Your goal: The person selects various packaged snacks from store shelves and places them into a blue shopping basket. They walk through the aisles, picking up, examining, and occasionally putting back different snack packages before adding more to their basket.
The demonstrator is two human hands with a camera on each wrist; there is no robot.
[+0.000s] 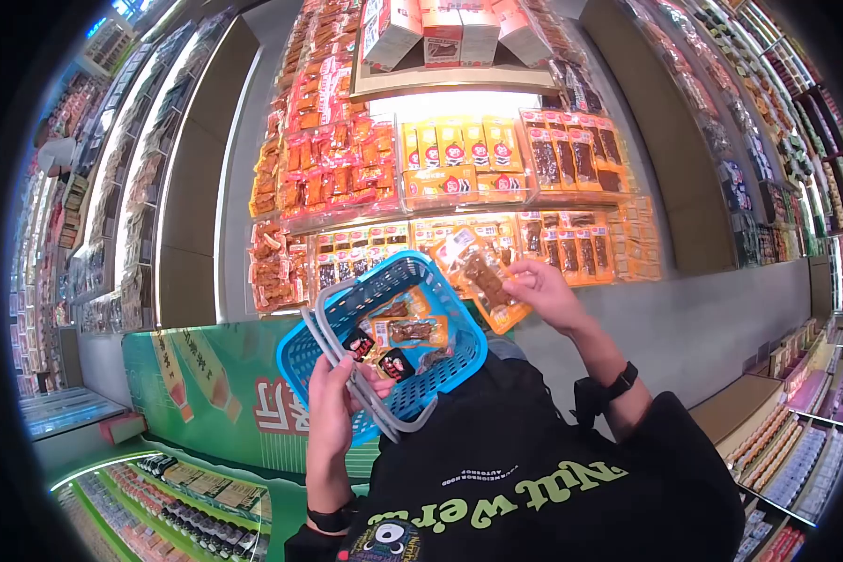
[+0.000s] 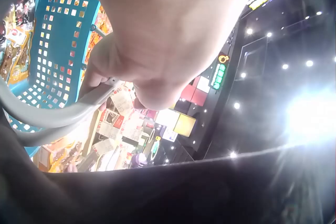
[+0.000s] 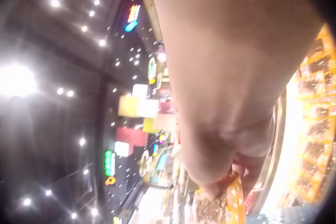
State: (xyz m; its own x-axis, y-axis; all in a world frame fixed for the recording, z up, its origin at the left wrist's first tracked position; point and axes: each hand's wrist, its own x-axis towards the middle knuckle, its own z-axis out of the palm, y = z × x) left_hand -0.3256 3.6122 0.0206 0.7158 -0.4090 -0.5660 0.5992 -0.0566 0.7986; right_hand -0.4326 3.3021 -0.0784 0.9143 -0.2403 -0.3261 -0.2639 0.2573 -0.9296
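Note:
A blue shopping basket [image 1: 473, 356] with grey handles [image 1: 370, 403] hangs from my left hand [image 1: 332, 389], whose fingers curl round the handles. Inside the basket lie several snack packs, among them an orange-edged pack [image 1: 412, 330] and a black pack [image 1: 396, 363]. My right hand [image 1: 545, 295] pinches the edge of an orange snack packet [image 1: 485, 281] with a clear window showing brown food. That packet is in front of the lower shelf, just beyond the basket's right rim. The right wrist view shows the packet [image 3: 218, 205] under the fingers; the left wrist view shows the handle [image 2: 68, 116] in the left hand [image 2: 142, 71].
Lit shelves ahead carry red packs [image 1: 337, 155], yellow packs [image 1: 459, 145] and dark brown snack packs [image 1: 571, 155]. White and red boxes [image 1: 459, 33] stand on the top shelf. A green panel [image 1: 206, 393] is left of the basket. Stocked shelves line both sides.

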